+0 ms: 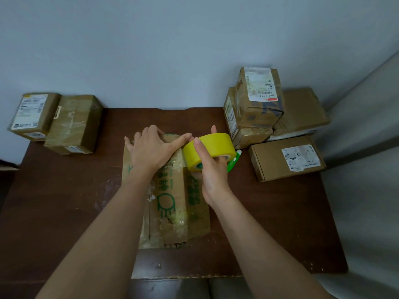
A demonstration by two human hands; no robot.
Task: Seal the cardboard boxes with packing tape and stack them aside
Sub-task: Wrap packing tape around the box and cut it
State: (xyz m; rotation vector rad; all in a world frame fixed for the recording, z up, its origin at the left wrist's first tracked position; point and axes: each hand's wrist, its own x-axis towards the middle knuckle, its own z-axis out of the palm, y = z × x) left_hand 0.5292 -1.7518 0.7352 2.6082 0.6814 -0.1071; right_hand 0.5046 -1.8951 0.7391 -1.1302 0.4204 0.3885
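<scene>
Box in work: a flat cardboard box with green print lies mid-table, its long side running near to far; its near edge is torn and ragged, well short of the table's near edge.
Left hand: rests flat on the far end of this box, fingers spread and straight, forefinger reaching right to touch the tape roll.
Right hand: grips the yellow tape roll, thumb over its top, fingers curled under, at the box's far right corner.
Tape roll: tilted, held just above the box's right edge; a green item lies just behind it on the table, mostly hidden.
Table: dark brown, far edge against the wall; bare wood shows to the left and right of the box and along the near edge.
Left stack: taped boxes at the far left corner, overhanging the table's left edge.
Right stack: boxes piled at the far right corner, near the roll.
Flat labelled box: lies near the right edge, apart from the box in work.
</scene>
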